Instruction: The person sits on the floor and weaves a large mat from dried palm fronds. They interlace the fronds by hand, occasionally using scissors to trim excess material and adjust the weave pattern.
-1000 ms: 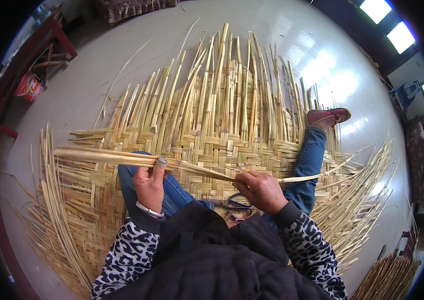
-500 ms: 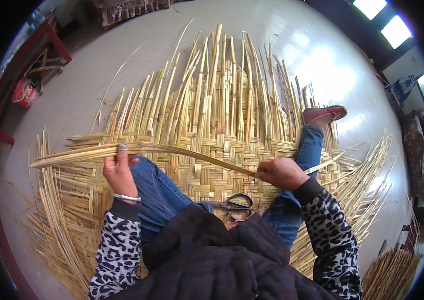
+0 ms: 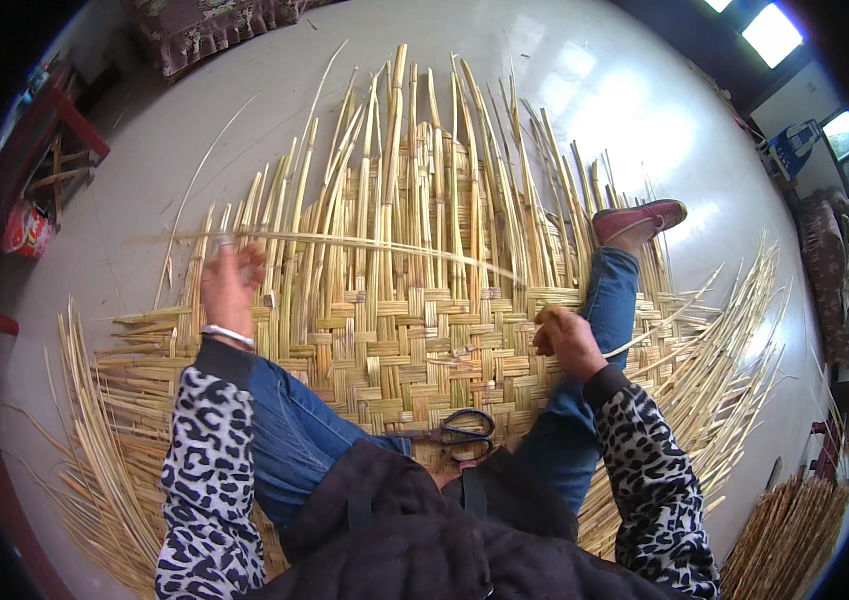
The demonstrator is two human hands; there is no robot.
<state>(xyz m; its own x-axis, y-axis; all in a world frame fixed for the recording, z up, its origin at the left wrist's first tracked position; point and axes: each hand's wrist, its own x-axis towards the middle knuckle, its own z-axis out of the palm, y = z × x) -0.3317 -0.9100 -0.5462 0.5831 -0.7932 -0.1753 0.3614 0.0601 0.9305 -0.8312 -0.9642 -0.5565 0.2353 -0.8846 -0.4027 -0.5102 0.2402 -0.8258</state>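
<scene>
Pinched between the thumb and fingers of my left hand [image 3: 230, 275] is a bundle of long split reed strips [image 3: 375, 243]. It stretches rightward above the mat, blurred at its left end, and its right end hangs free. My right hand [image 3: 570, 340] hovers over the mat beside my right knee, fingers curled in, nothing visible in them and apart from the strips. The woven reed mat [image 3: 415, 350] lies under my legs. Long unwoven reeds fan out from its far edge. Dark-handled scissors [image 3: 467, 428] rest on the mat between my thighs.
Loose reed ends spread out along the mat's right side [image 3: 715, 380] and left side [image 3: 95, 430]. A bound bundle of brown stalks [image 3: 785, 545] stands at the lower right. Dark red wooden furniture [image 3: 70, 125] and a red package [image 3: 27, 230] are at the left.
My left hand has moved away from me, carrying the strip bundle farther over the mat. My right hand has let go of the bundle's right end and shifted slightly right.
</scene>
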